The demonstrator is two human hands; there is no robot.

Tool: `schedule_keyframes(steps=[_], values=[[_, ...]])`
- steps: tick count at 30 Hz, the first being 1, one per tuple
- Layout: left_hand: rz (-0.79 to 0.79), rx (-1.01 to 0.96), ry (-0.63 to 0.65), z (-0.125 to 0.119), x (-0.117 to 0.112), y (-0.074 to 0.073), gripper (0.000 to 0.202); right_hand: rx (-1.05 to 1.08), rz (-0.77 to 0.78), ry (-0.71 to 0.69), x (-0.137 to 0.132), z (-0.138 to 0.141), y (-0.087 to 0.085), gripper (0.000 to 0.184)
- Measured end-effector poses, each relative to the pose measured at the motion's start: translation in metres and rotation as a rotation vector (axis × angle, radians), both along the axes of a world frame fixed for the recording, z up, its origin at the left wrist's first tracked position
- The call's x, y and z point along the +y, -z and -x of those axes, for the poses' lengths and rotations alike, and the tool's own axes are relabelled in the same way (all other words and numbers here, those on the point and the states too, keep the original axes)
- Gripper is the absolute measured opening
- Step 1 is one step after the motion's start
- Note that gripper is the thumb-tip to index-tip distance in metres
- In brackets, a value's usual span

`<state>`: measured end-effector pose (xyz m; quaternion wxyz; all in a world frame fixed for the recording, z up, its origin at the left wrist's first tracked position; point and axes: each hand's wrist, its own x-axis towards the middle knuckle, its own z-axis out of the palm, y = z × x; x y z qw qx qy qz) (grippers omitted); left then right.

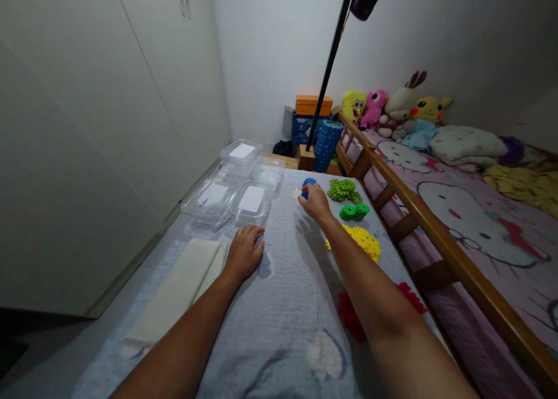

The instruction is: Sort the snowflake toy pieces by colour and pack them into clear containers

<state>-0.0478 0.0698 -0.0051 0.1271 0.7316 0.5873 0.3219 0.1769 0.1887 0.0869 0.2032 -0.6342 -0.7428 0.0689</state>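
My right hand [314, 204] reaches forward over the grey blanket [283, 306], its fingers closed on blue toy pieces [308, 184]. Just right of it lie heaps of small plastic pieces: light green [342, 190], dark green [354, 212], yellow [364, 240], and red [351, 315] partly hidden under my forearm. My left hand [244, 251] rests on the blanket with its fingers curled downwards, near clear plastic boxes [235, 198]. Nothing shows in it.
Several clear lidded boxes stand at the blanket's far left. A folded cream cloth [183, 286] lies by my left arm. A wooden bed rail [436, 230] runs along the right, with plush toys [392, 108] behind. White cupboard doors [87, 155] line the left.
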Motion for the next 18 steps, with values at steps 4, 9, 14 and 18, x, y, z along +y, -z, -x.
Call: schedule_keyframes(steps=[4,9,14,18], values=[[-0.016,0.039,0.010,0.000,-0.001,0.000,0.030,0.031,0.178,-0.210,-0.071,0.032,0.001,0.034],[-0.052,0.111,0.003,-0.003,-0.002,0.004,0.030,-0.044,0.232,-0.270,-0.154,0.045,0.017,0.034],[-0.088,0.211,-0.004,-0.009,-0.005,0.003,0.029,-0.078,0.176,-0.215,-0.193,0.037,0.043,0.022],[-0.079,0.326,-0.029,-0.016,-0.011,-0.005,0.029,-0.045,0.079,-0.177,-0.199,0.035,0.060,0.017]])
